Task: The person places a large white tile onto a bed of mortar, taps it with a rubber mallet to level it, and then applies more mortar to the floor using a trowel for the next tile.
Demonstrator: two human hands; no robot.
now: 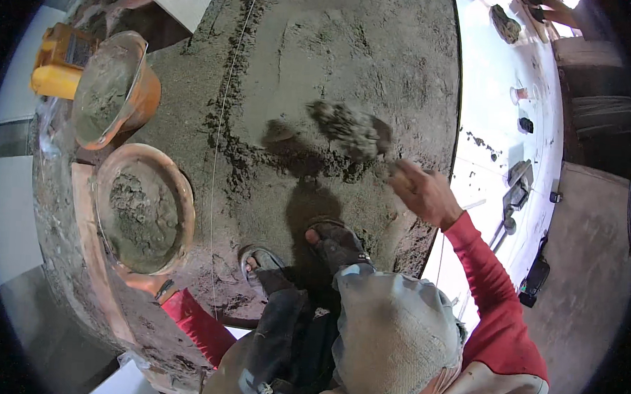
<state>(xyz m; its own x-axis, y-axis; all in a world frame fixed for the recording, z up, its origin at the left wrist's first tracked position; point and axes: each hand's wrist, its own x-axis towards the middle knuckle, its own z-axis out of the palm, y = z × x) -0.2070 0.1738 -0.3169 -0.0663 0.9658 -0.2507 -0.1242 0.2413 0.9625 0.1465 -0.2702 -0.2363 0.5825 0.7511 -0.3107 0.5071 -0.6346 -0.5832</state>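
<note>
My right hand (425, 195) is closed in front of me, over the mortar bed. Just beyond its fingers a grey lump of wet mortar (348, 130) appears, blurred by motion. It seems to ride on a trowel (383, 135), whose blade is mostly covered and whose handle is hidden in my grip. Down at the left, my left hand (145, 282) is at the near rim of an orange bucket (186, 202) with mortar inside. Its fingers are largely out of sight against the bucket wall.
A second orange bucket (149, 95) leans beside a yellow jerrycan (53, 80). Taut string (221, 115) crosses the mortar bed (406, 60). White tiles (488, 109) lie along the right, holding tools (518, 185). My sandalled feet (335, 240) stand on the mortar.
</note>
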